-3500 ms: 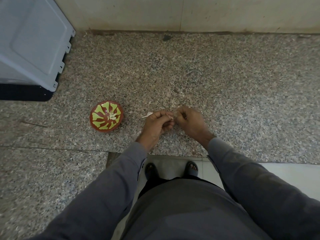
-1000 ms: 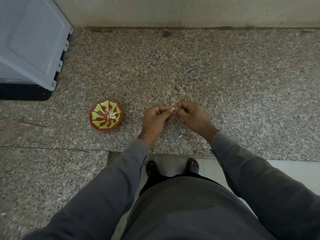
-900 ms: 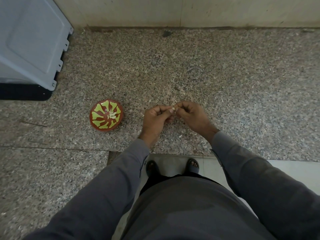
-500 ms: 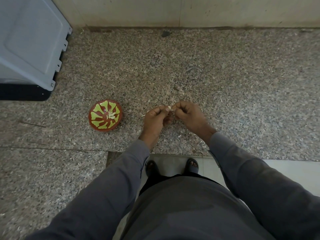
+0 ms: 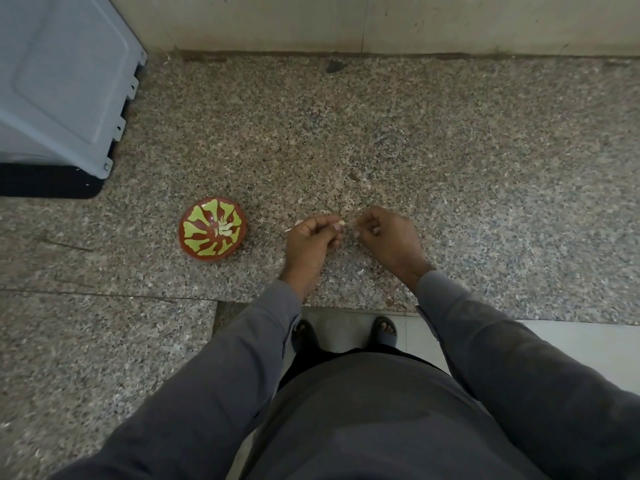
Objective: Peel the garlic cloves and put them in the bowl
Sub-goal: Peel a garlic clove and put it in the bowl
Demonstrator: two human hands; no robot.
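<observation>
While the left hand (image 5: 313,237) pinches 1 garlic clove (image 5: 341,223) steady at its fingertips, the right hand (image 5: 384,237) curls in, apparently pinching loosened skin; the bowl (image 5: 212,229) sits just left, within easy reach.

Dim, flat indoor light, no glare.
Soft, even light w/ no clear source; only faint shadow under the hands (image 5: 313,237) and bowl (image 5: 212,229). Wide-angle bend at edges: far wall (image 5: 381,22) line bows. Centre fairly sharp, small bits approx. too fine to resolve; near clothing murky.
</observation>
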